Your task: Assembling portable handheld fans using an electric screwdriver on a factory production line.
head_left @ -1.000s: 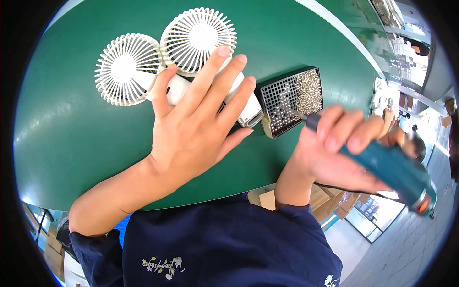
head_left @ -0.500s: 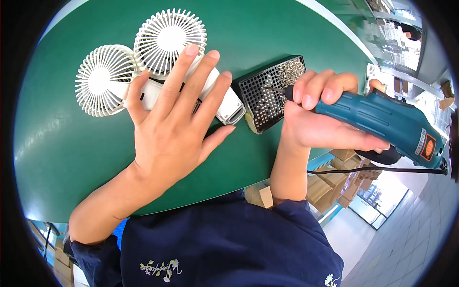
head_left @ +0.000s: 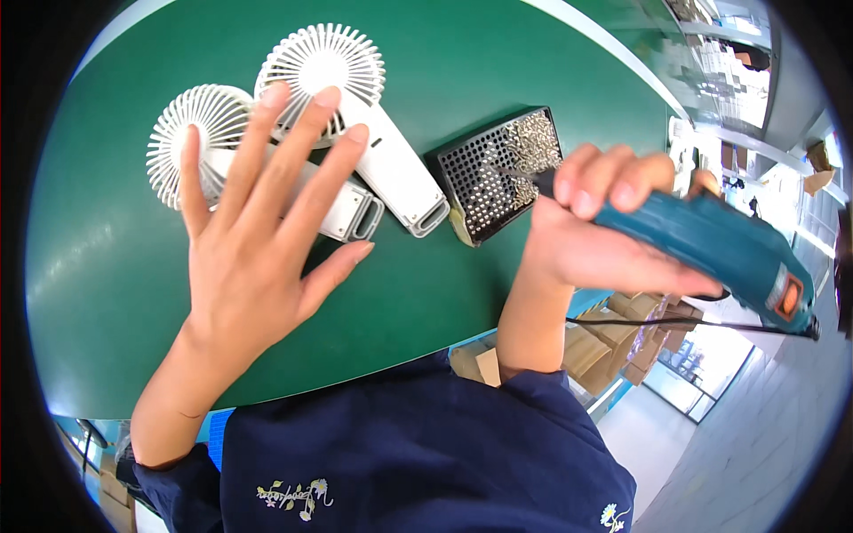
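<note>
Two white hand-held fans lie side by side on the green table: a left fan and a right fan with its handle pointing toward me. My left hand is spread flat with fingers apart over the left fan's handle, fingertips reaching the fan heads. My right hand grips a teal electric screwdriver, whose bit points at a black perforated tray of small screws.
A black cable runs from the screwdriver off to the right. Cardboard boxes sit below the table edge at right. Shelving and a bright floor show at the far right.
My left hand has slid left, uncovering the right fan's handle. My right hand has lifted the screwdriver up, bringing its bit over the screw tray.
</note>
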The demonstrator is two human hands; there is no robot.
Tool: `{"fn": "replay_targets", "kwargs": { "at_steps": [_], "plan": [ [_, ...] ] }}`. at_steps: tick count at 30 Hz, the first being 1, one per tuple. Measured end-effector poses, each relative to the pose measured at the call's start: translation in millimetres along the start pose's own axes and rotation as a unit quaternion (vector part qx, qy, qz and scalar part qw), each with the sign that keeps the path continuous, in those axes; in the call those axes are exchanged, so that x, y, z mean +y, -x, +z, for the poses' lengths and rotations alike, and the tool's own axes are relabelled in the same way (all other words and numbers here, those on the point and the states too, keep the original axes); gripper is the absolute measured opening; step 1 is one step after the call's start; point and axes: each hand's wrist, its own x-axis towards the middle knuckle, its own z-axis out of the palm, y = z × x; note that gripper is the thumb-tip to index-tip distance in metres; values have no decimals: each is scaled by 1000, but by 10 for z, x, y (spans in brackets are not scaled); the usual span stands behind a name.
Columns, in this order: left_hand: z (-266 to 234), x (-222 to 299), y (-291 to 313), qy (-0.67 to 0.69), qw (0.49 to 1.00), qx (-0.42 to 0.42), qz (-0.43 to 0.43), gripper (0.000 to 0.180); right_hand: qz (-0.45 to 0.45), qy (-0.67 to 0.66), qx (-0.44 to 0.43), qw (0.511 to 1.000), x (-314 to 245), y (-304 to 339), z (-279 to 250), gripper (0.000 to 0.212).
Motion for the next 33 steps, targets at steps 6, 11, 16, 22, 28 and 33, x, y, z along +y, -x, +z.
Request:
{"fn": "replay_targets", "kwargs": {
  "at_steps": [6,11,16,22,28,33],
  "plan": [
    [106,56,-31,45,999,13,-3,69,33,-84,-130,987,-174,73,341,71],
    [146,72,-22,55,998,33,-19,67,75,-95,-209,970,-37,142,502,69],
    [158,60,-16,67,997,38,-19,68,93,-77,-199,973,33,199,518,74],
    [167,64,-4,68,997,37,-27,70,116,-99,-200,968,142,247,505,79],
    [137,66,-21,70,997,35,-21,70,98,-99,-263,955,164,219,413,82],
    [153,75,-29,68,997,29,-21,71,53,-93,-171,979,61,166,470,78]
  ]
}}
